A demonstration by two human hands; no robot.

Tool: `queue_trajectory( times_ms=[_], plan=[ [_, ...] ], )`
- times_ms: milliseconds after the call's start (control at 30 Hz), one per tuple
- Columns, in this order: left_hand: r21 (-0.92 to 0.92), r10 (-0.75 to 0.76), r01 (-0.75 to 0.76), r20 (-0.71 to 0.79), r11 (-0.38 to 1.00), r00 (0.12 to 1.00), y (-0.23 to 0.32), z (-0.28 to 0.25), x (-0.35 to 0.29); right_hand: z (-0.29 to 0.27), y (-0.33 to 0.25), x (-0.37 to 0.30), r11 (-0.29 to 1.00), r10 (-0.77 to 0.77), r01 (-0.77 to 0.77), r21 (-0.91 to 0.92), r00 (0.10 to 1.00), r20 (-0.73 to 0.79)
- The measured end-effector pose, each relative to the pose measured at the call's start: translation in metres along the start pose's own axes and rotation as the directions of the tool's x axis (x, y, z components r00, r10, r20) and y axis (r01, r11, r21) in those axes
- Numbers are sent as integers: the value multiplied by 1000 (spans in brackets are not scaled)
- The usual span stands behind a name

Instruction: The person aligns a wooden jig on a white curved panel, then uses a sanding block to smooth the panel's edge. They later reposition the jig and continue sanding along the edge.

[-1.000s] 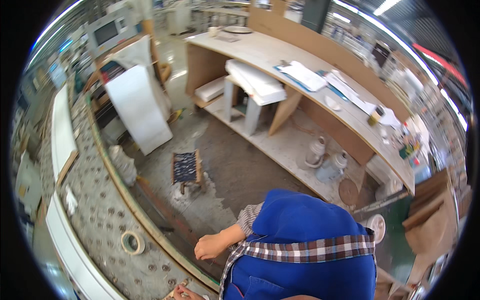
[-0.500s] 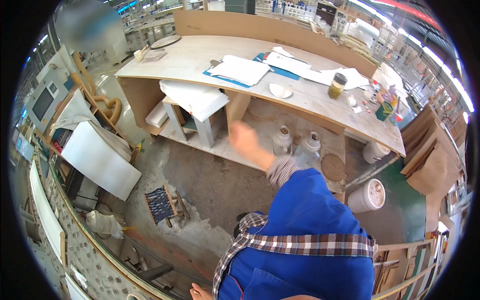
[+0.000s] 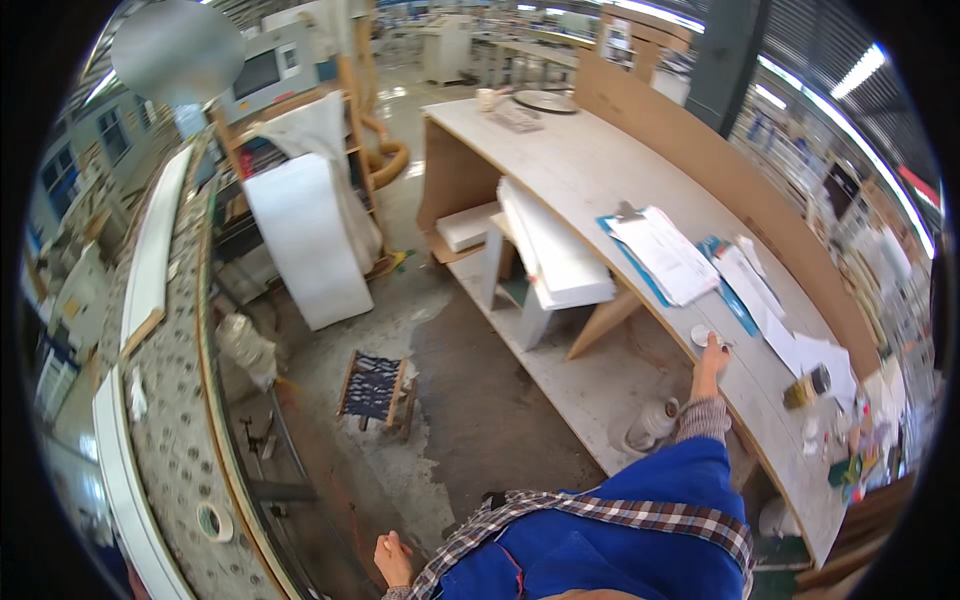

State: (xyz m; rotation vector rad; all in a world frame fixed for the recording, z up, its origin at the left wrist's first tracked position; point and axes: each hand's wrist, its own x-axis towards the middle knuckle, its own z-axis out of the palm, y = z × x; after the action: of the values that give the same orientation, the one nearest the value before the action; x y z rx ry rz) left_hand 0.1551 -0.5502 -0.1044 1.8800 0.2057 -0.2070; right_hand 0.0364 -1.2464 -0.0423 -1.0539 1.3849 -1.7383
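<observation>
My right hand (image 3: 709,370) reaches over the front edge of the long workbench (image 3: 520,150). Its fingers close at the near rim of a small white round piece (image 3: 700,334), covering part of it. Just beyond lies a clipboard (image 3: 660,250) with loose white papers. Low at my left side, my left hand (image 3: 393,560) is held with curled fingers; whatever may be inside them is hidden. Under the bench, close to my right sleeve, stands a pale metal canister (image 3: 652,424).
A jar (image 3: 806,386) and several small items stand at the bench's right end. White sheets (image 3: 553,250) fill the shelf below. A woven-top stool (image 3: 371,386) stands on the floor. To the left runs a studded table (image 3: 180,400) with a tape roll (image 3: 214,521).
My view has turned left. My right hand has gone from mid-air before the bench to the white round piece on it. More of my left hand now shows.
</observation>
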Motion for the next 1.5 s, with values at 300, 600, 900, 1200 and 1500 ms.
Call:
queue_trajectory(
  times_ms=[300,600,900,1200,1500],
  plan=[
    [-738,-24,163,195,655,980,48,-67,-23,-13,-123,-478,906,265,-90,-414,-643,719],
    [-898,-220,-216,-316,384,923,31,-241,-116,-195,-229,-710,977,-213,-183,111,-884,417],
    [-806,-262,-405,-541,431,799,0,-315,-75,-250,-264,-797,988,-102,-64,142,-955,278],
    [-51,-100,102,-824,993,558,-63,-369,-34,-209,-287,-939,673,-547,-367,643,-832,97],
    [453,124,587,-849,671,513,-63,-348,-42,-254,-250,-995,804,-536,-514,299,-844,-11]
  ],
)
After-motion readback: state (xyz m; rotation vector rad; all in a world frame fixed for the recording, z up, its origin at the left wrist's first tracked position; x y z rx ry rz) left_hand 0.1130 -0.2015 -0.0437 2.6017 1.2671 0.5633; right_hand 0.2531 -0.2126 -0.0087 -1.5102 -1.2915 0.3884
